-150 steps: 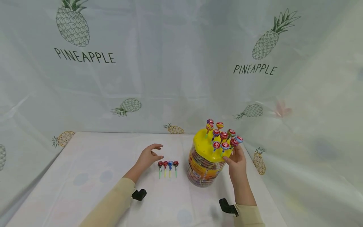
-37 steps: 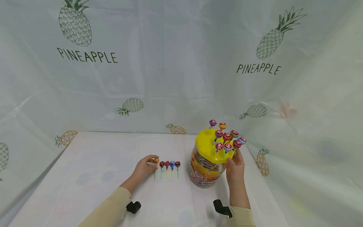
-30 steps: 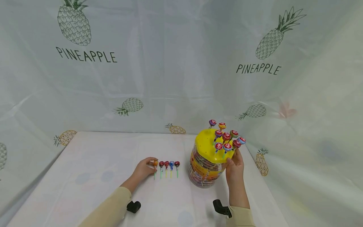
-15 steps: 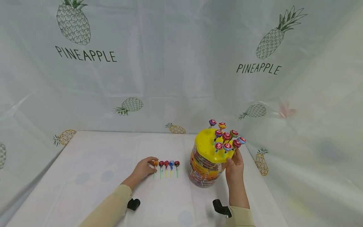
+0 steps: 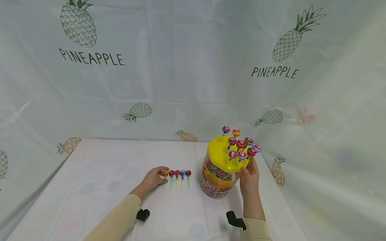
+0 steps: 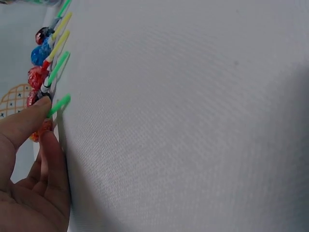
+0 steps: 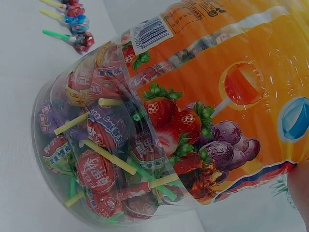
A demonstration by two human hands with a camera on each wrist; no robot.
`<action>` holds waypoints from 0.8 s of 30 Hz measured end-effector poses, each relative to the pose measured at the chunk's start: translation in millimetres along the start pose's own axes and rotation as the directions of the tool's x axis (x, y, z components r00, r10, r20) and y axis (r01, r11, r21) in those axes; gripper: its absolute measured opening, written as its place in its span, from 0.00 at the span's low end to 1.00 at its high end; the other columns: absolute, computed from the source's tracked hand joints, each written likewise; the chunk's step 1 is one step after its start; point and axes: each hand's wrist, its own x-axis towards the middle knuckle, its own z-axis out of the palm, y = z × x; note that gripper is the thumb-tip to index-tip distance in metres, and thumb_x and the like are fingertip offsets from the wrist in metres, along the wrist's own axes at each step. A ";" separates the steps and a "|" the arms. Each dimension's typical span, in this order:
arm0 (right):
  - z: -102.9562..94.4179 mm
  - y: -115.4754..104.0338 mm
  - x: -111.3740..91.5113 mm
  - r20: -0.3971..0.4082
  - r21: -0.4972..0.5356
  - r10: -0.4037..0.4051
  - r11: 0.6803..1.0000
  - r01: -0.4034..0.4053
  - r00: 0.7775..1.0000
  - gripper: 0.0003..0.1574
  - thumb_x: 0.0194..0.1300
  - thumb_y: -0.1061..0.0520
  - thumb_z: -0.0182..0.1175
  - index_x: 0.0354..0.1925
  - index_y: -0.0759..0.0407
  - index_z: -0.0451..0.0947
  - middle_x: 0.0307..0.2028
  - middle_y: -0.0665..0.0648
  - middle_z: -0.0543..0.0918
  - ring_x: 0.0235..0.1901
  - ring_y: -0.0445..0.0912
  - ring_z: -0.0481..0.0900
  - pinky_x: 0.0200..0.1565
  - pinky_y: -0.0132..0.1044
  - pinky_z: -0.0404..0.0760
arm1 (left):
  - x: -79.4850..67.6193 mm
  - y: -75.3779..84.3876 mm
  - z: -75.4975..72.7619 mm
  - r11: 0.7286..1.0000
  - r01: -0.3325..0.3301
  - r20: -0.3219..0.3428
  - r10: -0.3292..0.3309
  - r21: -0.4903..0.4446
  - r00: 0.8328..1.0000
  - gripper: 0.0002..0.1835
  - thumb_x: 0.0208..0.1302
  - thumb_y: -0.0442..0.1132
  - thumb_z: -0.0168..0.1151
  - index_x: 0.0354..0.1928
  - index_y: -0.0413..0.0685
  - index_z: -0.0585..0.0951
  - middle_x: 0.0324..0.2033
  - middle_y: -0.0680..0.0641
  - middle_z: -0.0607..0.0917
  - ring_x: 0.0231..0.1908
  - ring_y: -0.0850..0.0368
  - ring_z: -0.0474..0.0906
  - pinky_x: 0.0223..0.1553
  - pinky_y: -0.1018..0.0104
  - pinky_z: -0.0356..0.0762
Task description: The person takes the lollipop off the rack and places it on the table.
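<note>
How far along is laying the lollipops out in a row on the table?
Four lollipops already lie side by side on the table. The left hand pinches a fifth, orange lollipop at the row's left end. The right hand grips the tilted tub, whose yellow lid holds about nine more.

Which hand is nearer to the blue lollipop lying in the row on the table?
Left. The left hand pinches the orange lollipop at the row's end, two places from the blue lollipop. The right hand holds the lollipop jar, farther off.
</note>
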 end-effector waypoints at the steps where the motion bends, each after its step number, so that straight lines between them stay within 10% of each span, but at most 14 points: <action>1: 0.2 -0.2 0.1 -0.001 -0.002 0.000 1.000 0.000 1.000 0.36 0.71 0.70 0.50 0.72 0.50 0.62 0.65 0.51 0.69 0.64 0.46 0.66 0.60 0.32 0.69 | 0.4 -0.3 0.2 1.000 -0.003 -0.002 0.003 0.002 1.000 0.27 0.50 0.32 0.76 0.55 0.45 0.81 0.31 0.50 0.77 0.29 0.56 0.67 0.32 0.63 0.68; 13: 1.2 -2.2 0.0 0.000 -0.037 0.009 0.999 -0.009 1.000 0.35 0.71 0.69 0.51 0.73 0.50 0.62 0.65 0.52 0.69 0.65 0.47 0.65 0.64 0.35 0.66 | 6.7 11.4 -13.5 0.987 0.075 -0.017 -0.078 -0.139 0.997 0.30 0.55 0.32 0.72 0.62 0.48 0.76 0.41 0.44 0.80 0.31 0.55 0.75 0.30 0.63 0.75; 24: -0.3 -2.1 0.1 -0.031 -0.032 0.040 0.999 -0.041 0.999 0.37 0.70 0.69 0.52 0.74 0.51 0.60 0.65 0.51 0.68 0.65 0.46 0.64 0.69 0.43 0.57 | 21.8 91.8 -39.9 0.939 -0.137 0.024 0.152 -0.316 0.988 0.31 0.59 0.34 0.71 0.65 0.52 0.74 0.50 0.43 0.81 0.44 0.53 0.80 0.43 0.57 0.81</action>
